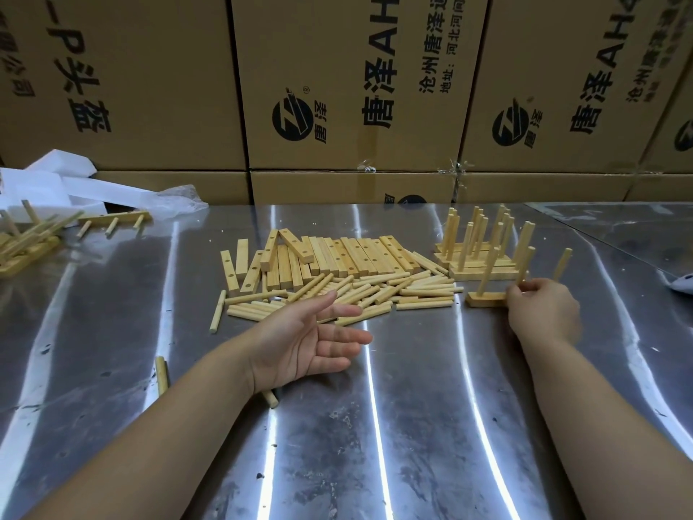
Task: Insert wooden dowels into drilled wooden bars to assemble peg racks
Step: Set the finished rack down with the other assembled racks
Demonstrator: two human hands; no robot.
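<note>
Bare forearms reach in from the bottom edge over a scuffed steel tabletop (375, 444). Palm up lies the left hand (311, 339), its grip slack, fingers spread and holding nothing, just short of the loose dowels (393, 290). A stray dowel (270, 398) pokes out from under its wrist. The right hand (540, 309) has its grip curled on the near end of a part-built peg rack (485, 299), which sits flat on the tabletop just in front of the stack of finished racks (480, 253). Beyond the dowels lie the drilled bars (345, 257), mostly side by side.

Dowels and bars look like dry, light, stiff softwood with smooth faces. They are unlikely to bend but probably roll or skid easily on the steel. I would pinch a dowel near its middle and steady the bar by its ends, clear of the holes.

The right hand hides much of the rack's bar, so I cannot tell whether the fingers pinch the bar or a peg, nor how many holes are filled. Two pegs rising behind the fingers may belong to it or to the stack. A white object (680, 285) is cut off at the right edge and cannot be identified.
</note>
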